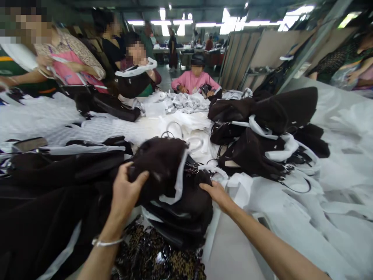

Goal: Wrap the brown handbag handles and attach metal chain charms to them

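Two bare hands rest on one dark brown bag (pixel 175 182) at table centre, on a stack of similar bags: left hand (pixel 125 192) clamps its upper fold, thumb pressed against fingers; right hand (pixel 217 194) lies flat on its right edge, fingers apparently straight, grip unclear. White wrapping sheets (pixel 291 217) lie to the right, a leopard-print piece (pixel 163 260) below, another bag pile (pixel 262 132) beyond; a seated person in pink (pixel 194 79) works opposite

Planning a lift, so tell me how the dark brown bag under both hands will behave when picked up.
Probably floppy: the dark brown bag bunches and folds under the left hand. Likely light, being soft fabric. Its white strip and metal rings may dangle and snag.
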A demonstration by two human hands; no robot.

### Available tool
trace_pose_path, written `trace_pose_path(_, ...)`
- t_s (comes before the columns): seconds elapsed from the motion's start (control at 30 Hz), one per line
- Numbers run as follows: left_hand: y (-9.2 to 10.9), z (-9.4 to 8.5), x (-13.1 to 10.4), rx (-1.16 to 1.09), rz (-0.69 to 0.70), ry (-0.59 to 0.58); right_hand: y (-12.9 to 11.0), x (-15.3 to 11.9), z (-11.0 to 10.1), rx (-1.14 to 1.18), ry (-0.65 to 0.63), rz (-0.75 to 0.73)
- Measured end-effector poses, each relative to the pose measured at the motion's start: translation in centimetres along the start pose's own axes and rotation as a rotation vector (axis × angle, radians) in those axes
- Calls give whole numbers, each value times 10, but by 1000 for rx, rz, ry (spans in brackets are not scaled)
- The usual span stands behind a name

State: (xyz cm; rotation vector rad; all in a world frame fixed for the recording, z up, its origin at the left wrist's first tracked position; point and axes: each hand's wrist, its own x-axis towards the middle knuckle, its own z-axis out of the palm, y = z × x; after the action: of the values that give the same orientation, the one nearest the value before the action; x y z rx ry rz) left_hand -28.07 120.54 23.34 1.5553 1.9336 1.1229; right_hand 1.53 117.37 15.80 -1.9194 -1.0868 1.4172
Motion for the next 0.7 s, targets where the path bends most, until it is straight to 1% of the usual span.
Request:
trace_pose_path(0.07, -1, 14, -29, 0, 17, -249, -23, -1, 3, -297, 81, -199)
trace_pose_path(0.1, -2, 20, -41, 24, 66, -328, -32, -2, 2, -473, 125, -301)
trace_pose_path(0.13, -4, 24, -50, 50, 134, -378, -38, -4, 1, -628, 160, -390)
trace_pose_path(0.17, -7, 27, -57, 76, 187, -405, -43, -7, 1, -730, 178, -465)
trace_pose_path(0.2, -11, 27, -60, 94, 221, -408, -45, -10, 1, -753, 180, -519)
trace_pose_path(0.23, -15, 25, -62, 102, 225, -396, -46, -12, 3, -696, 168, -532)
trace_pose_path(0.27, -18, 22, -61, 103, 205, -377, -46, -15, 7, -565, 146, -509)
trace_pose_path(0.3, -20, 19, -59, 100, 179, -348, -46, -18, 11, -376, 110, -465)
trace_pose_path(0.37, -19, 13, -51, 97, 159, -278, -50, -23, 23, 68, 9, -341)
trace_pose_path(0.43, -9, 8, -38, 95, 204, -208, -64, -27, 33, 474, -70, -239)
trace_pose_path(0.47, 0, 5, -30, 91, 238, -170, -76, -28, 37, 642, -90, -214)
trace_pose_path(0.53, 26, -3, -9, 97, 309, -99, -108, -28, 41, 905, -103, -180)
trace_pose_path(0.6, 60, -16, 20, 136, 392, -24, -151, -24, 42, 1076, -127, -195)
trace_pose_path(0.67, 95, -34, 58, 196, 484, 69, -202, -15, 43, 1177, -169, -260)
trace_pose_path(0.7, 112, -43, 80, 223, 529, 117, -229, -8, 43, 1216, -188, -321)
